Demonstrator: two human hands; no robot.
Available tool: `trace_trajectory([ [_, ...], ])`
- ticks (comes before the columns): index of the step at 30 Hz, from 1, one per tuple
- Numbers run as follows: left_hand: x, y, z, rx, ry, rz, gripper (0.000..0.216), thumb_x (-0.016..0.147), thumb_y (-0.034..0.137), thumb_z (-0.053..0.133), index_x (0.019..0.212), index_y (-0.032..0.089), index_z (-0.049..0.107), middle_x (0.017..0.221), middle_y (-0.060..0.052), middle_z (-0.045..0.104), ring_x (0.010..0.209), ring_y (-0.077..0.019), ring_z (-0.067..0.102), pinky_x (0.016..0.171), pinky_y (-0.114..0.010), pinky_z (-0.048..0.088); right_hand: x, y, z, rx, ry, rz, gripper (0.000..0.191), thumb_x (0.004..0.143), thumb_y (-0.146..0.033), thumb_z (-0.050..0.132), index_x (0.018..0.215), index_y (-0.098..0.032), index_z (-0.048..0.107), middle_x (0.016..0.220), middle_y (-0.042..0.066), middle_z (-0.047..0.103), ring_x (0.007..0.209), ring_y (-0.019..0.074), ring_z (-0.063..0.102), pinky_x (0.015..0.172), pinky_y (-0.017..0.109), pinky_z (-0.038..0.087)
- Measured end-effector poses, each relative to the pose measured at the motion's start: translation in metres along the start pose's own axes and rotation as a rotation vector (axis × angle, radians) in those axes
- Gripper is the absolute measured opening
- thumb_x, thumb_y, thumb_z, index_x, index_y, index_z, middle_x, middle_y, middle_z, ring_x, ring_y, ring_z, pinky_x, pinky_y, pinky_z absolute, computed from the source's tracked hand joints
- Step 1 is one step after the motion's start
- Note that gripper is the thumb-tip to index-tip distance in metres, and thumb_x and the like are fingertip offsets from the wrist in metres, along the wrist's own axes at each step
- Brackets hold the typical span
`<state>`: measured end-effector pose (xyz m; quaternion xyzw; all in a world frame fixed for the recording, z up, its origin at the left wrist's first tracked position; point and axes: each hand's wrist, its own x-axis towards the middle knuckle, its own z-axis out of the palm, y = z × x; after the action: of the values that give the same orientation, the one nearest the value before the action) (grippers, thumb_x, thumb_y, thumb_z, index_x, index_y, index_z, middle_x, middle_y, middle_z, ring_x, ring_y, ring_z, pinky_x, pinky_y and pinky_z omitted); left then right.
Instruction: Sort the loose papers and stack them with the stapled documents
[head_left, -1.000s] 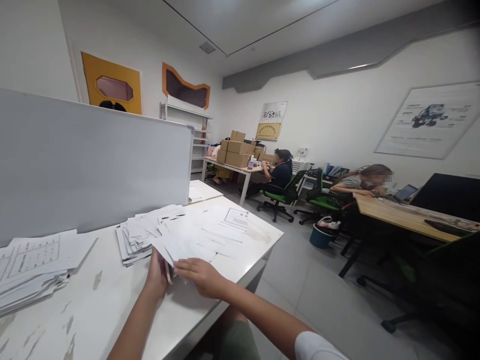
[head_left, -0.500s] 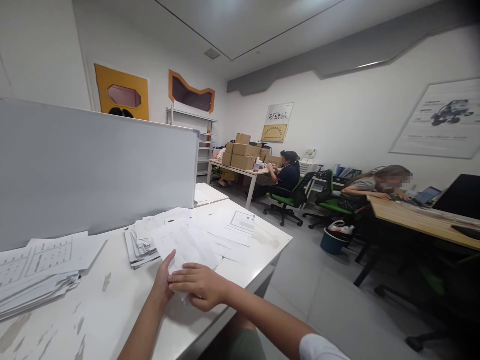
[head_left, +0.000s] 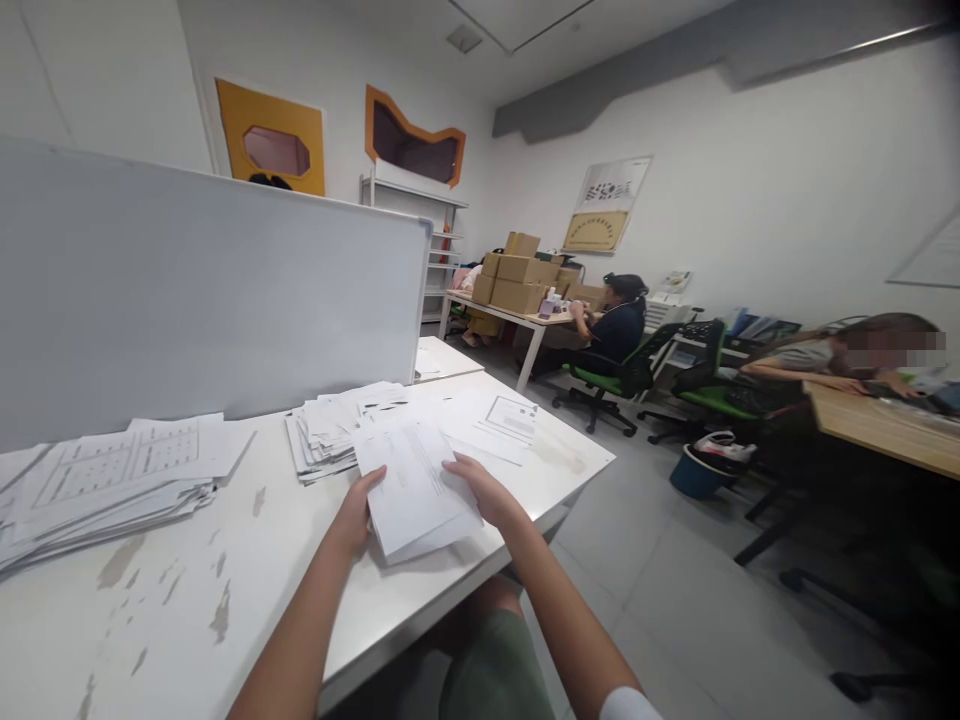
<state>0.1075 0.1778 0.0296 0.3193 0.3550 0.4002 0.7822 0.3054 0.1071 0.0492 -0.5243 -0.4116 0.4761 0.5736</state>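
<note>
My left hand (head_left: 355, 513) and my right hand (head_left: 484, 489) grip the two sides of a small stack of white printed sheets (head_left: 414, 485), held just above the near edge of the white desk (head_left: 255, 590). Fingers of both hands curl round the edges of the stack. Just beyond it lies a messy pile of folded papers (head_left: 326, 434), and more loose sheets (head_left: 495, 422) spread toward the desk's right corner. A thicker heap of printed pages (head_left: 105, 485) sits at the far left of the desk.
A grey partition panel (head_left: 202, 290) stands along the desk's back. Across the grey floor, one person sits at a table stacked with cardboard boxes (head_left: 514, 280), and another leans over a wooden table (head_left: 885, 425) at right. Green office chairs (head_left: 622, 375) and a blue bin (head_left: 697, 470) stand between.
I have gathered sheets from the spread into one stack and pulled it toward me, with both hands now on its sides. The view has tilted down and swung slightly right.
</note>
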Motion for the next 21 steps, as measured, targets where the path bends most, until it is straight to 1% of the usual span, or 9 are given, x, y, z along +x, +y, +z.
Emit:
trace_trajectory([
  [2,0.002,-0.002,-0.001,-0.028,-0.005,-0.012,0.043,0.077,0.025,0.066,0.116,0.008,0.064,0.094,-0.015,0.074,0.084,-0.0297,0.071,0.076,-0.039,0.058,-0.005,0.003,0.007,-0.016,-0.041,-0.019,0.042,0.067,-0.031,0.068,0.108,-0.021,0.065,0.104,0.004,0.070,0.100,0.0269,0.062,0.090,0.039,0.048],
  [4,0.004,-0.002,-0.002,-0.073,-0.029,-0.054,0.045,0.077,0.030,0.066,0.117,0.008,0.064,0.099,-0.017,0.073,0.089,-0.0313,0.071,0.080,-0.042,0.057,-0.008,0.005,0.013,-0.027,-0.080,-0.052,0.045,0.064,-0.026,0.064,0.109,-0.019,0.064,0.102,0.004,0.070,0.097,0.0275,0.063,0.090,0.040,0.048],
  [7,0.007,-0.001,-0.004,-0.137,-0.095,-0.078,0.049,0.078,0.034,0.065,0.119,0.008,0.063,0.103,-0.019,0.072,0.092,-0.0332,0.070,0.083,-0.045,0.056,-0.009,0.006,0.017,-0.019,-0.109,-0.066,0.055,0.060,-0.020,0.061,0.116,-0.020,0.061,0.110,0.004,0.068,0.103,0.0282,0.061,0.093,0.040,0.046],
  [10,0.008,0.000,-0.007,-0.166,-0.099,-0.036,0.052,0.078,0.036,0.065,0.122,0.009,0.061,0.105,-0.019,0.071,0.093,-0.0339,0.070,0.084,-0.047,0.056,-0.010,0.007,0.017,-0.001,-0.133,-0.049,0.068,0.056,-0.016,0.059,0.123,-0.023,0.055,0.122,0.003,0.064,0.111,0.0289,0.058,0.094,0.040,0.046],
  [12,0.008,-0.001,-0.008,-0.170,-0.092,-0.012,0.052,0.078,0.036,0.065,0.123,0.009,0.060,0.105,-0.018,0.071,0.093,-0.0338,0.070,0.084,-0.047,0.056,-0.012,0.008,0.017,0.000,-0.137,-0.038,0.071,0.054,-0.015,0.059,0.124,-0.025,0.054,0.126,0.003,0.062,0.113,0.0292,0.056,0.095,0.041,0.046],
  [14,0.007,-0.002,-0.008,-0.153,-0.082,0.018,0.051,0.078,0.035,0.066,0.122,0.009,0.061,0.104,-0.018,0.071,0.092,-0.0335,0.070,0.083,-0.046,0.056,-0.013,0.010,0.018,-0.003,-0.127,-0.038,0.069,0.054,-0.015,0.058,0.122,-0.025,0.055,0.126,0.003,0.062,0.114,0.0295,0.056,0.096,0.041,0.046],
  [18,0.009,-0.003,-0.008,-0.064,-0.051,0.169,0.049,0.075,0.032,0.072,0.117,0.011,0.062,0.104,-0.017,0.071,0.090,-0.0314,0.070,0.081,-0.043,0.057,-0.015,0.013,0.020,0.067,-0.088,-0.010,0.055,0.061,-0.020,0.057,0.117,-0.021,0.060,0.114,0.004,0.068,0.106,0.0289,0.061,0.094,0.041,0.046],
  [19,0.011,-0.003,-0.009,-0.043,-0.049,0.200,0.047,0.073,0.031,0.074,0.115,0.012,0.063,0.103,-0.016,0.072,0.089,-0.0307,0.071,0.080,-0.043,0.057,-0.015,0.014,0.020,0.088,-0.089,0.001,0.054,0.062,-0.021,0.056,0.116,-0.021,0.061,0.110,0.004,0.069,0.103,0.0288,0.062,0.093,0.040,0.047],
  [21,0.014,-0.004,-0.010,-0.015,-0.048,0.225,0.044,0.071,0.028,0.076,0.110,0.012,0.064,0.100,-0.015,0.072,0.087,-0.0295,0.071,0.079,-0.041,0.057,-0.014,0.015,0.018,0.108,-0.104,0.014,0.056,0.060,-0.019,0.055,0.115,-0.021,0.062,0.108,0.003,0.070,0.100,0.0288,0.063,0.089,0.040,0.049],
])
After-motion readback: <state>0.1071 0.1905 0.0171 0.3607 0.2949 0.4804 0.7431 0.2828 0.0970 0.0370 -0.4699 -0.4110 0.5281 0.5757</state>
